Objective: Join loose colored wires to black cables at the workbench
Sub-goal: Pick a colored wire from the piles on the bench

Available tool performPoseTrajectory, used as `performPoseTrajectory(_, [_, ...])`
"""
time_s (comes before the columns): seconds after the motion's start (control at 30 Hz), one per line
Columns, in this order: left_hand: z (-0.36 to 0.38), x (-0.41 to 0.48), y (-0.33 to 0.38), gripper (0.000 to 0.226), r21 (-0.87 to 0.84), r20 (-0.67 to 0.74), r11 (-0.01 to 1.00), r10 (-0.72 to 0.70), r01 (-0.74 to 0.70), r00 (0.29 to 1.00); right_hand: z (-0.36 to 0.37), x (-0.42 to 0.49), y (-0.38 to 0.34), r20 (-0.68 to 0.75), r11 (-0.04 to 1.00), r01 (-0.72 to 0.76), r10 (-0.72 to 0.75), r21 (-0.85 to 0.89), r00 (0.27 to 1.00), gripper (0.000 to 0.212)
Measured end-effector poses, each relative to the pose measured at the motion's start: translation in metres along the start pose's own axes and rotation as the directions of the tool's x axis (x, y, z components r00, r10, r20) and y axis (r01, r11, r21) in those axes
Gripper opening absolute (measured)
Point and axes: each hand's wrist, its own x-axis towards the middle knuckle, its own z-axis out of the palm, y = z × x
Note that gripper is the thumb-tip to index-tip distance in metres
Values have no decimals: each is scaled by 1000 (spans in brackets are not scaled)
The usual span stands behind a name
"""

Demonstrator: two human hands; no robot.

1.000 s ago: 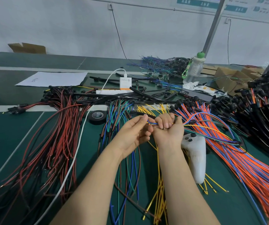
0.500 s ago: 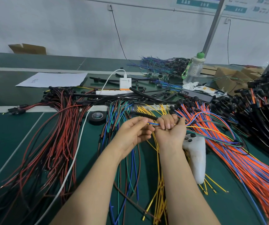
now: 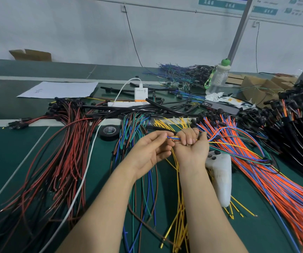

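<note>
Both hands meet low over the green bench (image 3: 10, 161), near its middle. The right hand (image 3: 191, 148) is turned palm up, its fingers (image 3: 188, 136) curled tight round a wire bundle (image 3: 173, 137) of blue, yellow and orange strands, which fan out to the right past the fist. The left hand (image 3: 150, 150) pinches the short end of that bundle, where it sticks out to the left of the fist, between thumb and forefinger.

Loose yellow wires (image 3: 180, 207) lie under the forearms. Orange and blue wires (image 3: 284, 189) spread to the right, and red and black wires (image 3: 64, 152) to the left. The black cables (image 3: 297, 128) are heaped at the far right, well apart from the hands. A white handheld device (image 3: 220, 179) lies just right of the right wrist. 1 tape roll (image 3: 109, 132) lies left of the hands, and a charger (image 3: 140, 94) and a bottle (image 3: 218, 77) stand farther back.
</note>
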Motion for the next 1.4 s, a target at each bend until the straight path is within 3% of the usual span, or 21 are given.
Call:
performPoseTrajectory(0.27, [2, 1, -2, 13, 38, -27, 999, 11, -10, 1000, 0, 0, 2, 7, 1000, -19, 19, -4, 1000, 48])
performPoseTrajectory(0.9, [4, 1, -2, 11, -68, 8, 998, 15, -15, 1000, 1, -1, 2, -7, 999, -21, 21, 37, 1000, 46])
performPoseTrajectory(1.13, [3, 3, -10, 7, 304, -102, 947, 137, -100, 985, 2, 1, -6, -47, 986, 114, -121, -124, 992, 49])
performPoseTrajectory(1.4, [2, 7, -18, 16, 652, -112, 738, 320, -173, 941, -2, 2, -4, -64, 977, 130, -142, -168, 988, 53])
